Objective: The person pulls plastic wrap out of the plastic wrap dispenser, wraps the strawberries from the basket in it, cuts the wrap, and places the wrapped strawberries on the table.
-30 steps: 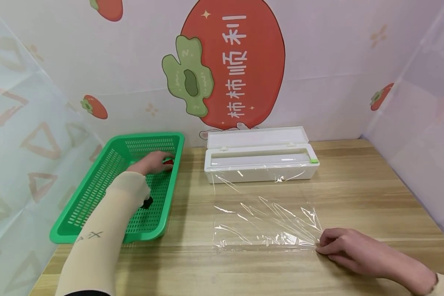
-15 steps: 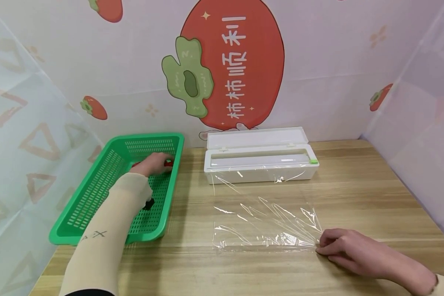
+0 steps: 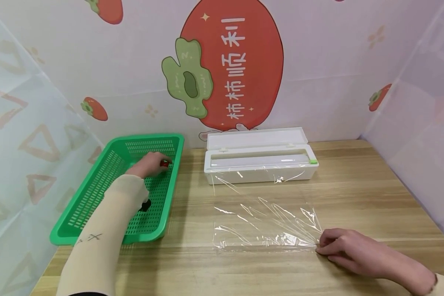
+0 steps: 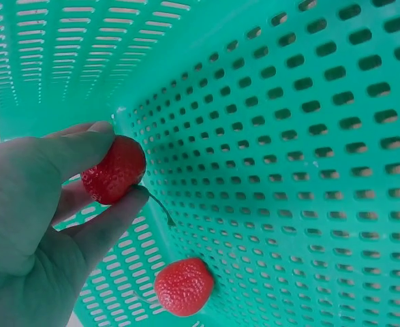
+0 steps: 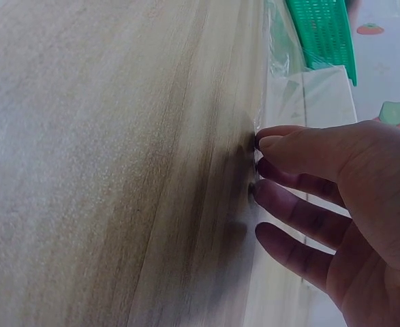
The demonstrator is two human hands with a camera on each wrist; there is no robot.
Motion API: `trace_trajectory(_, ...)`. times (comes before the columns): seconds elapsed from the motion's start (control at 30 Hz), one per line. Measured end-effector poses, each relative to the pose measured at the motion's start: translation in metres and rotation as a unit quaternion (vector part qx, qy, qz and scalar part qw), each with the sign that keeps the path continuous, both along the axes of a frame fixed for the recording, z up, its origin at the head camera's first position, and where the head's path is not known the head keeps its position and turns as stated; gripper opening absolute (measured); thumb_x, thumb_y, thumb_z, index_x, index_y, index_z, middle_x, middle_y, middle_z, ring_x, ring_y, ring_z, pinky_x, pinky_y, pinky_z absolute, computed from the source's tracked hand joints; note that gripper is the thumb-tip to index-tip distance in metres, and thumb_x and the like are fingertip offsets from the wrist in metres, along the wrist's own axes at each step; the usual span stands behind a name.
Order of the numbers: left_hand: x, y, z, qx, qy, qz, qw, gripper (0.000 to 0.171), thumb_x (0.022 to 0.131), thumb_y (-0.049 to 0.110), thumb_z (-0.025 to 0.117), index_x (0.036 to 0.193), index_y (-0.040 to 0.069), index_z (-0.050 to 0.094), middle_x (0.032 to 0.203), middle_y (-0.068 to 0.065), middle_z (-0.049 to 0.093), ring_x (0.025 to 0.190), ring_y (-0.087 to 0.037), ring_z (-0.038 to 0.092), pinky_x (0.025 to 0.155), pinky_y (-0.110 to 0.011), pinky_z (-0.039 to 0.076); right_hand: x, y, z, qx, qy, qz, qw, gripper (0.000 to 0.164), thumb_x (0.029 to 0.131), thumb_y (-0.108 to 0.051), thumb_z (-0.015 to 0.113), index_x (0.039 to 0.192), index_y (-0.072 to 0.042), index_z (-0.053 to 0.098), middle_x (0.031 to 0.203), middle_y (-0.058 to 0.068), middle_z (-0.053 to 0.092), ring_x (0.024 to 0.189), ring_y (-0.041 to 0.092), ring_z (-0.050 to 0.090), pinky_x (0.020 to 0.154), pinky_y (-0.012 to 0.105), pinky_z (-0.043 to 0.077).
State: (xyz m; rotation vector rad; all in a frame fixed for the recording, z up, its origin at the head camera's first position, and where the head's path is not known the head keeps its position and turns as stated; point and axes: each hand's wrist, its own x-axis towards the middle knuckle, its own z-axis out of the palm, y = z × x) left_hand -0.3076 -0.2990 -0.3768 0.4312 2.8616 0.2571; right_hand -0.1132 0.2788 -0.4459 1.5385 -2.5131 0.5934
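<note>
Inside the green plastic basket [image 3: 144, 237], my left hand [image 3: 148, 165] pinches a red strawberry [image 4: 120, 172] between thumb and fingers, its thin stem hanging down. A second strawberry [image 4: 184, 286] lies lower in the basket in the left wrist view. On the right, my right hand [image 3: 351, 251] pinches the near right corner of a clear sheet of plastic wrap [image 3: 262, 222]. Creases fan out across the wrap from those fingertips. The sheet runs back to a white plastic wrap dispenser [image 3: 260, 175] whose lid is raised, with the roll inside.
A small black object [image 3: 145, 205] shows in the basket beside the left sleeve. The green slide cutter [image 3: 313, 161] sits at the right end of the dispenser. A printed wall [image 3: 329, 94] stands behind the wooden table [image 3: 222, 275].
The left hand has shifted slightly left and away from the basket's right wall, with the strawberry at its fingertips. The right hand and the plastic wrap have stayed put.
</note>
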Motion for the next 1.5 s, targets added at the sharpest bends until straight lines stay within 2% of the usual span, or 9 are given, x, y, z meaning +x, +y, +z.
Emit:
trace_trajectory(0.23,0.003,-0.003,0.004,0.008,0.019,-0.006,0.9998,0.037,0.097,0.013,0.061,0.133,0.003,0.06,0.121,-0.021,0.066,0.106,-0.034,0.063,0.086,-0.049,0.054,0.0,0.0,-0.002,-0.003,-0.007,0.002,1.0,0.041,0.074,-0.003,0.08,0.108,-0.026,0.076,0.105,-0.017,0.059,0.09,-0.006,0.056,0.077,0.004,0.042)
trace_trajectory(0.47,0.01,-0.005,0.017,0.018,0.033,-0.012,0.9992,0.038,0.098,0.015,0.061,0.134,0.004,0.06,0.118,-0.019,0.067,0.086,-0.025,0.059,0.071,-0.037,0.047,-0.001,0.0,-0.003,-0.006,-0.014,0.004,1.0,0.043,0.073,-0.002,0.079,0.108,-0.026,0.075,0.104,-0.018,0.058,0.09,-0.007,0.056,0.076,0.004,0.042)
trace_trajectory(0.53,0.012,-0.006,0.021,0.016,0.041,-0.011,0.999,0.039,0.098,0.016,0.061,0.135,0.005,0.06,0.118,-0.019,0.068,0.085,-0.023,0.058,0.07,-0.035,0.047,-0.001,0.0,-0.004,-0.004,-0.017,0.003,1.0,0.042,0.074,-0.002,0.079,0.108,-0.026,0.075,0.104,-0.018,0.058,0.09,-0.006,0.056,0.076,0.004,0.042)
trace_trajectory(0.77,0.023,-0.005,0.039,0.025,0.08,-0.022,0.9963,0.043,0.097,0.02,0.063,0.138,0.009,0.058,0.095,-0.011,0.069,0.076,-0.021,0.052,0.068,-0.034,0.044,-0.002,0.0,-0.003,-0.001,-0.026,0.003,1.0,0.04,0.075,-0.002,0.079,0.109,-0.024,0.076,0.104,-0.017,0.059,0.09,-0.006,0.056,0.076,0.003,0.041)
trace_trajectory(0.93,0.03,0.0,0.051,0.031,0.103,-0.03,0.9937,0.044,0.097,0.02,0.064,0.138,0.009,0.058,0.088,-0.01,0.067,0.075,-0.021,0.051,0.065,-0.032,0.042,-0.002,0.001,-0.002,-0.001,-0.022,0.004,1.0,0.04,0.074,-0.002,0.079,0.108,-0.024,0.076,0.104,-0.017,0.058,0.09,-0.006,0.056,0.076,0.003,0.041)
trace_trajectory(1.07,0.037,0.009,0.061,0.033,0.114,-0.034,0.9924,0.045,0.096,0.02,0.065,0.14,0.011,0.057,0.08,-0.006,0.061,0.074,-0.021,0.049,0.066,-0.031,0.042,-0.002,0.001,-0.002,-0.004,-0.015,0.006,1.0,0.041,0.073,-0.002,0.079,0.108,-0.024,0.076,0.103,-0.018,0.058,0.089,-0.007,0.055,0.076,0.004,0.041)
trace_trajectory(1.27,0.05,0.035,0.076,0.037,0.133,-0.061,0.9885,0.047,0.095,0.019,0.066,0.14,0.013,0.056,0.078,-0.003,0.057,0.076,-0.019,0.05,0.07,-0.032,0.043,-0.002,0.001,-0.001,-0.003,-0.01,0.004,1.0,0.041,0.073,-0.003,0.079,0.108,-0.024,0.076,0.104,-0.018,0.058,0.09,-0.007,0.055,0.077,0.004,0.042)
trace_trajectory(1.4,0.063,0.059,0.086,0.05,0.15,-0.08,0.9842,0.049,0.093,0.018,0.069,0.14,0.011,0.056,0.09,-0.005,0.064,0.084,-0.021,0.057,0.075,-0.035,0.051,-0.002,0.001,-0.001,-0.003,-0.01,0.004,1.0,0.04,0.074,-0.004,0.08,0.108,-0.024,0.076,0.104,-0.018,0.058,0.09,-0.007,0.055,0.077,0.004,0.042)
trace_trajectory(1.5,0.074,0.08,0.093,0.058,0.162,-0.101,0.9799,0.044,0.091,0.019,0.071,0.133,0.009,0.059,0.102,-0.006,0.068,0.092,-0.022,0.062,0.081,-0.037,0.056,-0.002,0.0,0.0,-0.002,-0.012,0.002,1.0,0.04,0.074,-0.004,0.08,0.108,-0.024,0.076,0.104,-0.017,0.058,0.09,-0.007,0.055,0.076,0.003,0.041)
